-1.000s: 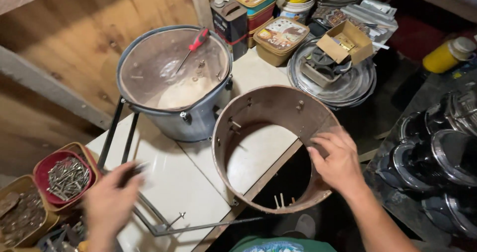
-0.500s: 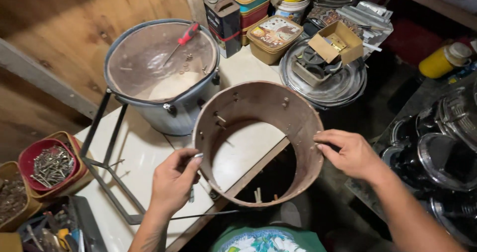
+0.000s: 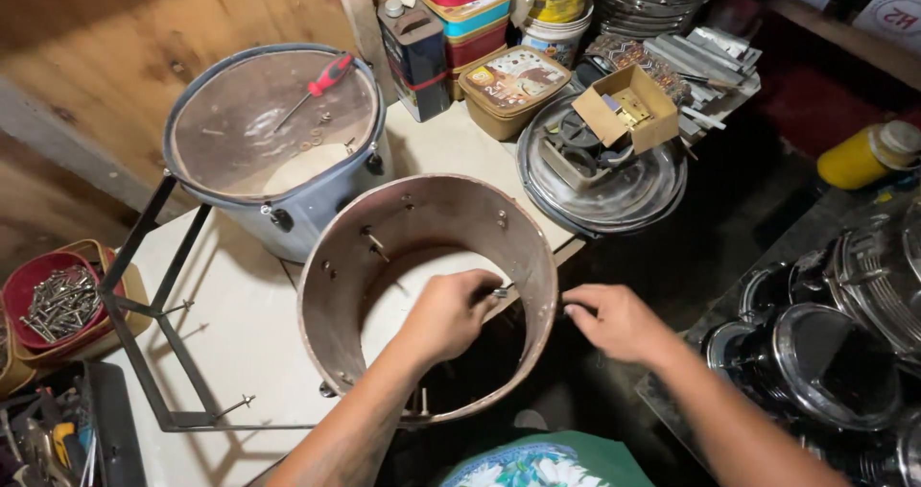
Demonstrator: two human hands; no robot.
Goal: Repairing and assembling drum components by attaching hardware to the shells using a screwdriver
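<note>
At the worktop's (image 3: 240, 324) far left edge we see a red bowl of loose screws (image 3: 53, 300), then a black angular metal frame (image 3: 153, 333) lying flat, with bare pale surface beside it. Toward the back stands a grey drum (image 3: 278, 146), its worn skin carrying a red-handled screwdriver (image 3: 312, 89). At the front edge, overhanging it, sits the open drum shell (image 3: 427, 295), a smooth brown cylinder studded with bolts. Our left hand (image 3: 446, 314) reaches inside, fingers pinched on a small metal screw (image 3: 501, 292) at the inner wall. Our right hand (image 3: 619, 322) rests just outside the wall, fingers curled, holding nothing visible. Shiny round hoops (image 3: 600, 166) crowd the right corner.
</note>
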